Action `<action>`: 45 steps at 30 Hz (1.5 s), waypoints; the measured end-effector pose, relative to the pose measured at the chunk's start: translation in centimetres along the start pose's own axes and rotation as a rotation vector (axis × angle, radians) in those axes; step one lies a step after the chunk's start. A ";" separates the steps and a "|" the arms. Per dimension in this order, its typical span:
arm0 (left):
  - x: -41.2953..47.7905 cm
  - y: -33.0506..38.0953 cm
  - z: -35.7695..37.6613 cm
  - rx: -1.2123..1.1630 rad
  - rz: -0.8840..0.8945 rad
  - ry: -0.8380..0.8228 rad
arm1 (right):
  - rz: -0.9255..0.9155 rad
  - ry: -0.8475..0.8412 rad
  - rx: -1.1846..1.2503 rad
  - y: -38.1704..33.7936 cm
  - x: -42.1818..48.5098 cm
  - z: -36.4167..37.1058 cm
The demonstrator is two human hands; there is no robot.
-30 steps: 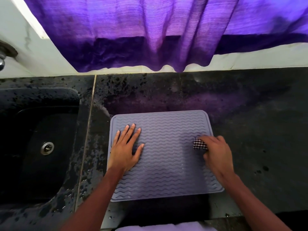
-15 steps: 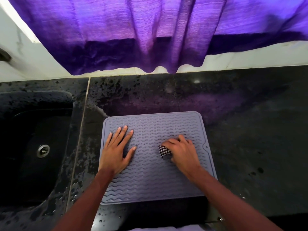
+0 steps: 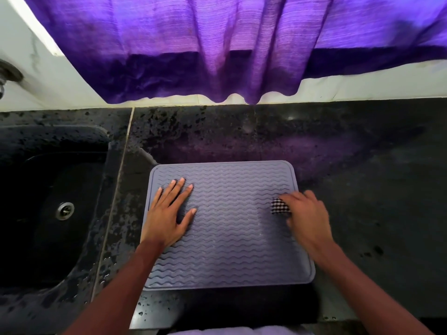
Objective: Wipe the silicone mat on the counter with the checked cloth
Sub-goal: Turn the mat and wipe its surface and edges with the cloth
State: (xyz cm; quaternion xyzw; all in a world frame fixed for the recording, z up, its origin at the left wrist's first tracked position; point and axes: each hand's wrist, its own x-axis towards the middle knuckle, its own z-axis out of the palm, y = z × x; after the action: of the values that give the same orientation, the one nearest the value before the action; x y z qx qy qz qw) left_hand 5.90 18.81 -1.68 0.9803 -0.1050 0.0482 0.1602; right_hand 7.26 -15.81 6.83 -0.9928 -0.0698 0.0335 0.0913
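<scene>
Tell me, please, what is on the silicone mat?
The left hand lies flat on the mat; the right hand grips the checked cloth near the right edge, partly hiding it.

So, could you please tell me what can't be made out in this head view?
The checked cloth is mostly covered by the right hand gripping it, so its size is unknown.
That hand's fingers are motion-blurred.
A patch of the silicone mat is hidden under the flat left hand.
The tap is cut off by the left edge.
</scene>
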 end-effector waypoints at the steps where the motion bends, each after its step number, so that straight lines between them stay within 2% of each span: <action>1: 0.0 0.0 0.0 0.004 -0.003 -0.003 | -0.026 0.018 0.074 -1.6 0.2 0.4; 5: -0.1 -0.1 -0.2 0.013 -0.004 -0.024 | -0.160 0.020 0.229 -7.4 1.4 2.6; 8: -0.1 -0.1 -0.2 0.034 -0.004 -0.043 | -0.207 0.009 0.181 -8.9 1.6 3.9; 14: -0.1 -0.2 -0.2 0.042 -0.004 -0.058 | -0.181 -0.053 0.082 -5.7 1.8 3.5; 23: 0.1 0.0 -0.4 0.024 -0.015 -0.036 | -0.071 -0.049 -0.098 5.3 1.1 -0.2; 27: 0.0 0.1 -0.4 0.017 -0.020 -0.039 | -0.026 -0.134 -0.140 4.3 1.8 -1.1; 31: 0.0 -0.1 -0.2 0.010 -0.025 -0.040 | 0.024 -0.024 -0.038 2.6 2.8 -1.7; 33: 0.0 -0.1 -0.2 0.003 -0.027 -0.037 | -0.011 0.002 0.056 0.9 3.3 -1.1; 37: -0.1 -0.2 -0.1 -0.001 -0.023 -0.034 | -0.169 -0.052 0.157 -1.7 2.4 1.5; 45: -0.1 -0.2 -0.1 0.000 -0.019 -0.019 | 0.023 -0.047 -0.014 3.1 1.6 0.9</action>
State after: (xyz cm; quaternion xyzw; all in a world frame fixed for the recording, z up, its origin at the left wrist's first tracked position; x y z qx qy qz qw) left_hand 5.87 19.05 -1.61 0.9817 -0.0974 0.0373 0.1594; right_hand 9.13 -18.44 5.26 -0.9931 -0.0608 0.0575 0.0824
